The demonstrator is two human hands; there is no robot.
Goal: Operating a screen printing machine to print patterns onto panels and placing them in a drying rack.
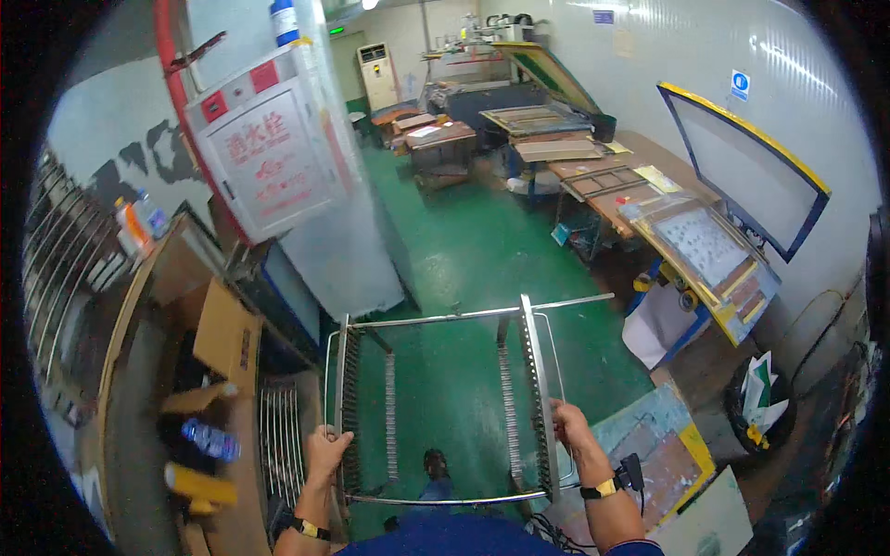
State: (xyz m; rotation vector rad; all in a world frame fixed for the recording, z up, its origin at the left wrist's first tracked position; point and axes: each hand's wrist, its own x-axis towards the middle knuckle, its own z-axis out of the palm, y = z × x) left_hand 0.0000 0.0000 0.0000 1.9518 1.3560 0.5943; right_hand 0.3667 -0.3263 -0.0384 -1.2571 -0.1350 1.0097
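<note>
A metal slotted rack [436, 318], open through its middle, is in front of my body. Rows of small slots run down both of its sides, and a thin rod sticks out past its far right corner. My left hand [324, 452] is closed around its left side, thumb on top. On the opposite side my right hand [573, 428] grips the rack by the right side near the looped side handle; some of its fingers are hidden. Through the frame I see the green floor and one of my shoes [434, 462].
An open cardboard box [229, 338] and a wire rack [281, 435] are close on the left, below a white cabinet [269, 153]. Screen-printing tables [607, 190] line the right wall. A paint-stained board [640, 445] and a black bin [756, 417] are near my right arm.
</note>
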